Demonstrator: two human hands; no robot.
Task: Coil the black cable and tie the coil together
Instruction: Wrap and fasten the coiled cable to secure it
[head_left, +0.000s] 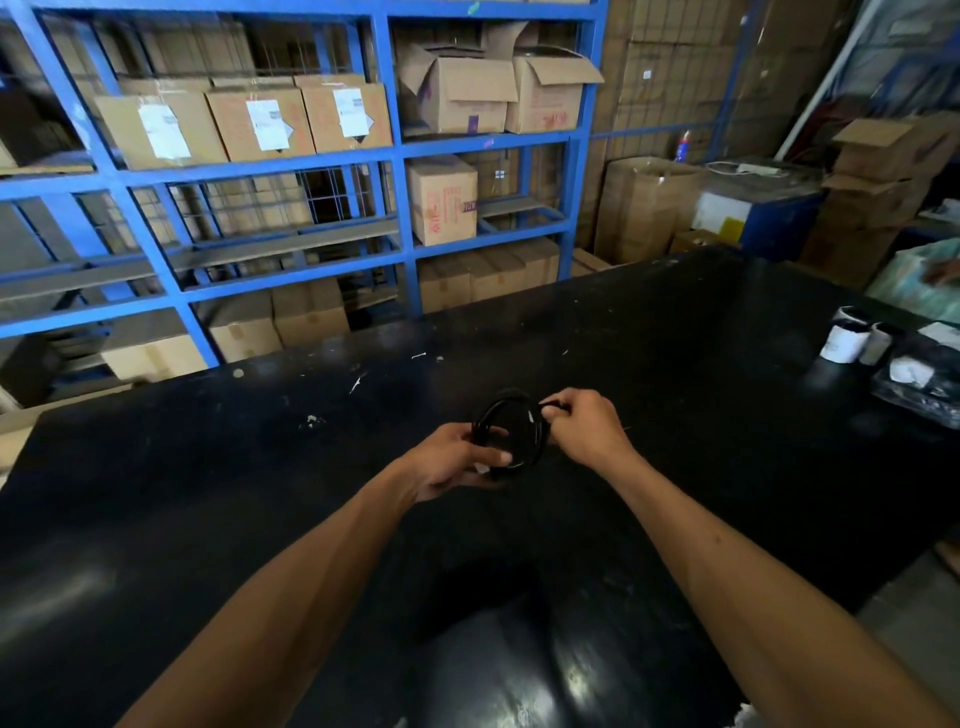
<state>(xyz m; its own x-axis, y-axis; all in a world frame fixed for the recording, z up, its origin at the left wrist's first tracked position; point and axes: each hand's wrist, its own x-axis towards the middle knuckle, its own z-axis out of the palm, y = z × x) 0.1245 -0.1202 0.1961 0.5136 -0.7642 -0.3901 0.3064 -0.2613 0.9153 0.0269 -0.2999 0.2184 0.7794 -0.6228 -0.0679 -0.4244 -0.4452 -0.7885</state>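
Observation:
The black cable (511, 405) is wound into a small round coil held just above the black table (260, 493), near its middle. My left hand (457, 460) grips the coil's near left side, thumb lying across the loops. My right hand (584, 426) pinches the coil's upper right side, where a thin pale tie or tag shows against the black loops. Against the dark table the cable's end cannot be made out.
White rolls (852, 340) and a dark tray of packets (924, 379) sit at the table's right edge. Blue shelving (400, 150) loaded with cardboard boxes stands behind the table. More boxes (644, 208) are stacked at the back right.

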